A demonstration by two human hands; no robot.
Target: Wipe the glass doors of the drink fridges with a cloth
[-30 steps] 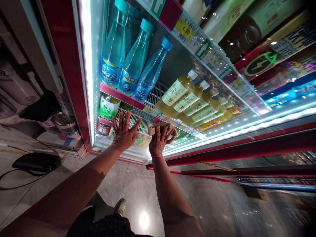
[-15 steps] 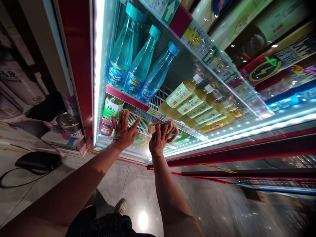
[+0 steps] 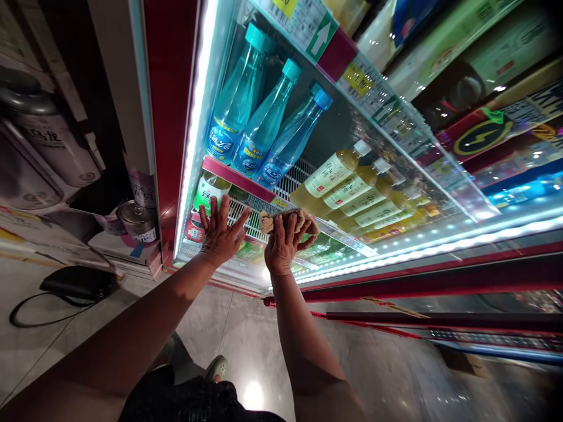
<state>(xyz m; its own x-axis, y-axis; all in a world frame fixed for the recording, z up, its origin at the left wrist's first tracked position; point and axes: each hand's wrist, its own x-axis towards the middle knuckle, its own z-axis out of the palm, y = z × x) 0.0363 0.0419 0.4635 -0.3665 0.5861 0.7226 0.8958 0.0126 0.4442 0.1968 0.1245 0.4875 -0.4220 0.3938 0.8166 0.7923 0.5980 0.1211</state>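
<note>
My left hand (image 3: 222, 234) has its fingers spread, in front of the lower shelf of a lit drinks cooler, near a green-labelled bottle (image 3: 210, 190); whether it touches anything I cannot tell. To its right, my right hand (image 3: 284, 243) holds a folded brown cloth (image 3: 303, 220) by the shelf's front edge. Behind the hands runs a white wire rack (image 3: 250, 220). Above it stand several blue bottles (image 3: 248, 132) with turquoise and blue caps. A row of yellow drink bottles (image 3: 332, 176) with pale labels is right of them.
A shelf edge with price tags (image 3: 358, 79) slants across the upper right, with more drinks above. Red door frames (image 3: 440, 275) stretch along the right. At the left are boxed cans (image 3: 138, 223) and a black bag (image 3: 79, 282) on the floor.
The view has shifted, so the cooler and bottles sit slightly further right and lower. My right hand and the cloth have moved slightly left against the shelf; my left hand keeps its spread pose.
</note>
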